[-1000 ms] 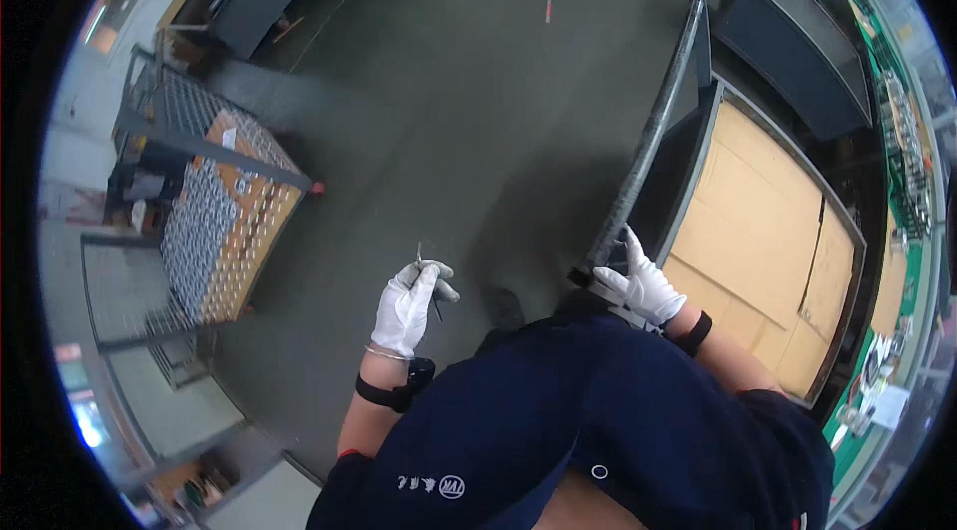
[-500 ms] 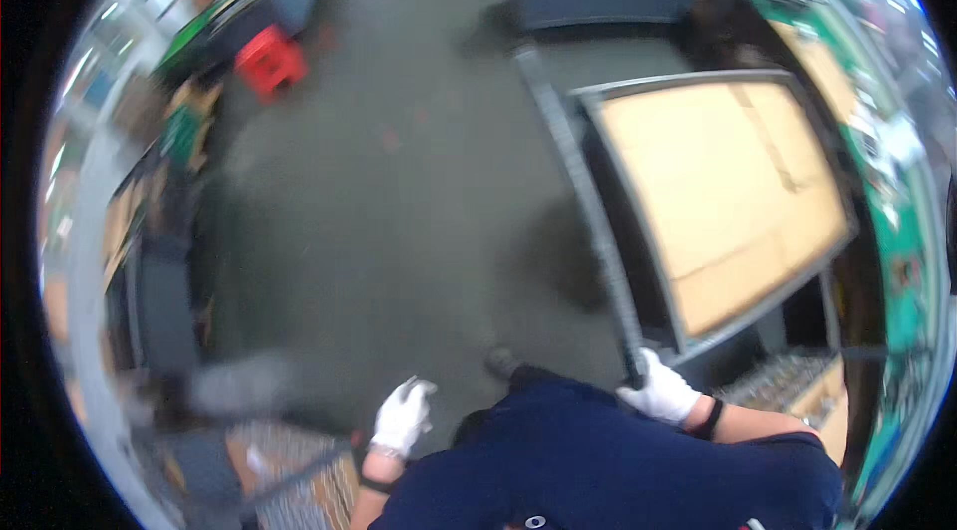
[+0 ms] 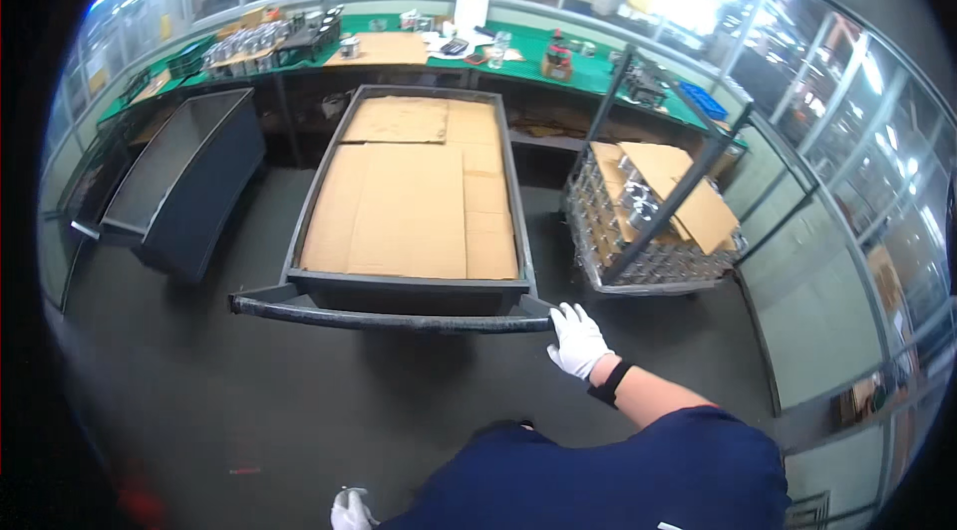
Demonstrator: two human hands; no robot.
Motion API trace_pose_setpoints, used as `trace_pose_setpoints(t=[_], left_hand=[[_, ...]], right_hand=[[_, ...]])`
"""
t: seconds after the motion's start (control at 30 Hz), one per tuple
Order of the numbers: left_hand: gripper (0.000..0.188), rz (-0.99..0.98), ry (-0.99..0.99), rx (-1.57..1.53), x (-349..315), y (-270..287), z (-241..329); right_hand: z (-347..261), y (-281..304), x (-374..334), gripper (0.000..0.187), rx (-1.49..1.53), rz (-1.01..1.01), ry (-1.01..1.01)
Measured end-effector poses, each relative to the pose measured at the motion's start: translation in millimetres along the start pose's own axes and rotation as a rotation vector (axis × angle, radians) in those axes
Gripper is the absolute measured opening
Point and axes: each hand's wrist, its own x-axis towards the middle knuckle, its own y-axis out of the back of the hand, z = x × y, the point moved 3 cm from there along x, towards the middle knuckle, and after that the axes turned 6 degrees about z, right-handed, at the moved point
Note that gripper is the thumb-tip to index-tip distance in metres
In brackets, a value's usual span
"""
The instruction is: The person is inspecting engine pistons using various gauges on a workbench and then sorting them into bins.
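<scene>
A dark metal cart with a long push bar [image 3: 399, 322] stands in front of me, its bed lined with flat brown cardboard [image 3: 409, 211]. My right hand [image 3: 578, 342], in a white glove, is closed on the right end of that bar. Low in the view, away from the cart, my gloved left hand [image 3: 351, 510] hangs beside my body, partly cut off by the lower edge. Its fingers look closed, and a thin pale tip shows at them, too small to name.
Another dark cart [image 3: 194, 181] stands to the left. On the right, a wheeled rack [image 3: 653, 276] carries stacked metal parts and loose cardboard. Behind runs a green-topped workbench [image 3: 588, 71] with parts, papers and a blue basket [image 3: 703, 101]. Glazed partitions [image 3: 827, 331] border the right side.
My view has swung to the right, so the cart now lies straight ahead. My right hand stays on its bar. My left hand appears lower, near the bottom edge.
</scene>
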Motion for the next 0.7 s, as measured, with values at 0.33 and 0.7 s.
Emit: trace_pose_setpoints(t=[0.33,0.7], left_hand=[[0.021,-0.047,-0.053,-0.204,129,124,-53],[0.03,0.257,-0.235,-0.004,226,294,-152]], right_hand=[[-205,17,-51,0.068,0.288,-0.079,-0.136],[-506,3,125,0.037,0.815,-0.45,0.581]])
